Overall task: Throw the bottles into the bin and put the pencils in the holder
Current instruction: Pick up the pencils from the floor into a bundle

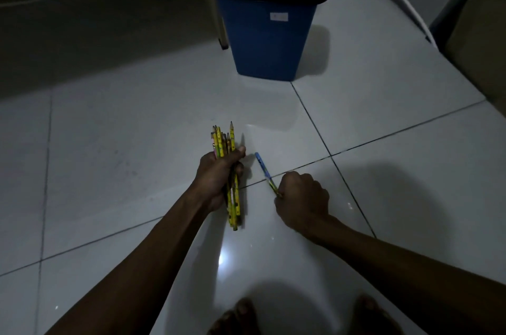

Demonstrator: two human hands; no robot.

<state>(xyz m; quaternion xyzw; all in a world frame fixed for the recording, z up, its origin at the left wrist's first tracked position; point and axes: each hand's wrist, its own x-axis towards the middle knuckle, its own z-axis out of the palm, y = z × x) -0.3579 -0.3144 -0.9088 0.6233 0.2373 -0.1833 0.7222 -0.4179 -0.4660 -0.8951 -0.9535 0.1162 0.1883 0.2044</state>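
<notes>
My left hand (219, 175) is closed around a bundle of several yellow pencils (232, 206), tips pointing away from me, low over the white tiled floor. Just to its right, my right hand (301, 197) pinches the near end of a single pencil with a blue cap (262, 167) that slants across a tile joint; I cannot tell whether its far end touches the floor. A blue bin (271, 41) with a dark swing lid stands upright on the floor straight ahead. No bottles and no pencil holder show in the view.
The floor (383, 115) is glossy white tile with dark joints. A dark wall and furniture leg (223, 36) sit left of the bin. A white pipe (405, 0) and a pale cabinet (482, 47) line the right side. My bare toes (241, 318) show at the bottom edge.
</notes>
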